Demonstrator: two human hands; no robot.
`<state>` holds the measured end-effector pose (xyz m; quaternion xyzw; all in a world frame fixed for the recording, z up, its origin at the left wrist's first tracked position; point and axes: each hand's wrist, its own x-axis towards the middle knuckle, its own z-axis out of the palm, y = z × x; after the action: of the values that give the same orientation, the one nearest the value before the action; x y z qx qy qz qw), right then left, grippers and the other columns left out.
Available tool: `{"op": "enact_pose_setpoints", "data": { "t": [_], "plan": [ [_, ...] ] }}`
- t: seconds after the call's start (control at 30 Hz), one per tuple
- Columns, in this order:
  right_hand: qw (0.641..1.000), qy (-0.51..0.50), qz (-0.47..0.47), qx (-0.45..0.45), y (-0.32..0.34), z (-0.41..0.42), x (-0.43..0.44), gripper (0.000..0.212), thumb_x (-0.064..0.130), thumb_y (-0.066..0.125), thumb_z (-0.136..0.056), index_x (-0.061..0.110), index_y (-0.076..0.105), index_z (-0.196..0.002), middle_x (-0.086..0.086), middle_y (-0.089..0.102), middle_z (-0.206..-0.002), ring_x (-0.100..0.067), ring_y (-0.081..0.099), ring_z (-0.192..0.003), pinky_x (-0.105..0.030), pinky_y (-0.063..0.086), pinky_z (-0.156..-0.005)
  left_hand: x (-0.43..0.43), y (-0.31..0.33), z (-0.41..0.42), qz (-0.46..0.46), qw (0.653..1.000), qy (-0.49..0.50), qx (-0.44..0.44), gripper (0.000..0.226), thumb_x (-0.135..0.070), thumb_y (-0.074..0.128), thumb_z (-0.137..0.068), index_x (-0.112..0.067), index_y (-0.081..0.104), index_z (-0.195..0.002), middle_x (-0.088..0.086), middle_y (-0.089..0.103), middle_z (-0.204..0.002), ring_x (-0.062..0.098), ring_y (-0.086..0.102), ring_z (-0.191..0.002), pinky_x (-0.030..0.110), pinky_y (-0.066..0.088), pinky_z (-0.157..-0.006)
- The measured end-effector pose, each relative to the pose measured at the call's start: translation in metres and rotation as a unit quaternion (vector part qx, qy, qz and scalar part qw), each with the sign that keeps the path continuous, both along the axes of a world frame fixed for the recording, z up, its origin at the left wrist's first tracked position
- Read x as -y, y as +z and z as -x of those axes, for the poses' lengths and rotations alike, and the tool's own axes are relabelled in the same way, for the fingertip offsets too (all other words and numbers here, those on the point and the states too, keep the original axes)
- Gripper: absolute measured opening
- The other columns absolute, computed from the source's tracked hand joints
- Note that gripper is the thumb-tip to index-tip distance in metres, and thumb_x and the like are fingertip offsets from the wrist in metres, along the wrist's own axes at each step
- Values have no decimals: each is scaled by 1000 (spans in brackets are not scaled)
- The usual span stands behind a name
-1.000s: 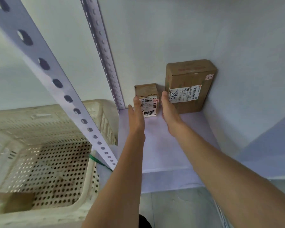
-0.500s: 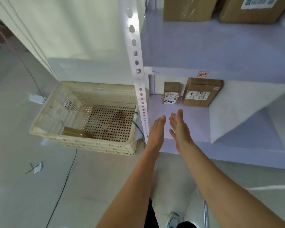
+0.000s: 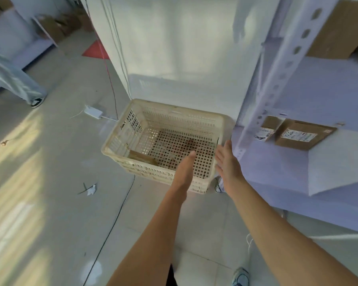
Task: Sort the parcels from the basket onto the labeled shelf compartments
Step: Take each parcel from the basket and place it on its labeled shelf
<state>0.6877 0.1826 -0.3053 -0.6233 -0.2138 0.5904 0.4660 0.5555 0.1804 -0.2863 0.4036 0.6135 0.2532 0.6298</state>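
Note:
A cream perforated basket [image 3: 116,150] stands on the floor left of the shelf. One flat brown parcel [image 3: 142,156] lies in its near left corner. My left hand [image 3: 185,169] hovers over the basket's near rim, fingers straight, holding nothing. My right hand [image 3: 227,162] is over the basket's right rim, also flat and empty. On the low shelf [image 3: 277,168] a small brown parcel [image 3: 268,129] and a larger brown parcel [image 3: 302,134] stand at the back, both with white labels.
A perforated white upright post [image 3: 277,79] stands between basket and shelf. Another brown box [image 3: 337,29] sits on the shelf above. Cables [image 3: 112,219], a white adapter [image 3: 93,111] and scraps lie on the floor. My shoe [image 3: 240,277] shows at the bottom.
Both hands have drawn back from the small parcel on the low shelf and swung left over the basket. The view has pulled back and turned left.

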Motion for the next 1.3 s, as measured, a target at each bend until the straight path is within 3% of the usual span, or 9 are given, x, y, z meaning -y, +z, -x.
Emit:
{"op": "enact_pose_setpoints", "data": {
  "t": [0.27,0.33,0.37,0.43,0.53,0.63,0.9,1.03,1.3],
  "plan": [
    [998,15,54,-2,-28,134,-70,81,69,18,-104,15,30,-163,-4,31,-169,-20,31,-155,-45,21,-128,-84,-35,176,43,997,50,-41,60,-58,41,-108,-19,53,-152,6,45,-163,27,39,-151,57,30,-124],
    [997,20,72,-2,-38,159,-84,80,70,19,-104,16,31,-162,-5,31,-169,-22,30,-155,-48,20,-129,-102,-39,208,57,996,52,-49,41,-53,42,-109,-24,70,-119,2,57,-146,25,46,-142,56,32,-123],
    [996,25,82,1,-43,170,-91,81,72,19,-103,17,31,-162,-5,32,-169,-23,30,-156,-50,18,-129,-112,-45,223,57,995,59,-60,35,-48,42,-111,-28,69,-101,-2,62,-133,23,49,-135,54,32,-122],
    [995,26,95,3,-53,187,-106,82,73,18,-102,20,31,-162,-4,32,-169,-23,29,-156,-52,17,-129,-129,-49,245,59,993,64,-77,33,-43,41,-112,-34,61,-88,-10,63,-113,19,50,-122,50,34,-118],
    [993,24,113,2,-72,206,-131,83,75,17,-101,20,33,-162,-3,31,-169,-24,29,-156,-53,17,-129,-156,-67,272,82,992,55,-79,34,-50,42,-110,-27,65,-121,-2,59,-141,21,49,-131,49,34,-120],
    [992,21,127,5,-96,220,-158,85,76,18,-100,19,31,-163,-5,29,-170,-25,27,-156,-52,18,-129,-185,-89,290,99,988,56,-105,60,-54,44,-108,-18,47,-155,4,47,-160,26,42,-148,51,31,-124],
    [985,32,171,-15,-170,241,-219,84,74,17,-101,20,27,-164,-3,25,-172,-23,27,-157,-50,19,-128,-260,-142,308,142,978,8,-151,59,-50,41,-110,-14,44,-157,4,49,-153,23,44,-142,40,31,-117],
    [981,21,191,-17,-206,246,-246,78,70,14,-104,23,23,-166,-3,22,-173,-24,24,-158,-49,18,-128,-297,-176,311,150,973,-11,-173,63,-54,42,-108,-18,41,-160,6,41,-165,27,40,-150,40,31,-110],
    [961,-15,276,-8,-291,263,-282,89,81,11,-95,27,23,-165,-3,22,-173,-27,23,-158,-55,15,-127,-345,-262,314,218,958,-69,-174,65,-54,39,-110,-16,34,-163,8,33,-169,31,34,-154,45,31,-119]
  ]
}}
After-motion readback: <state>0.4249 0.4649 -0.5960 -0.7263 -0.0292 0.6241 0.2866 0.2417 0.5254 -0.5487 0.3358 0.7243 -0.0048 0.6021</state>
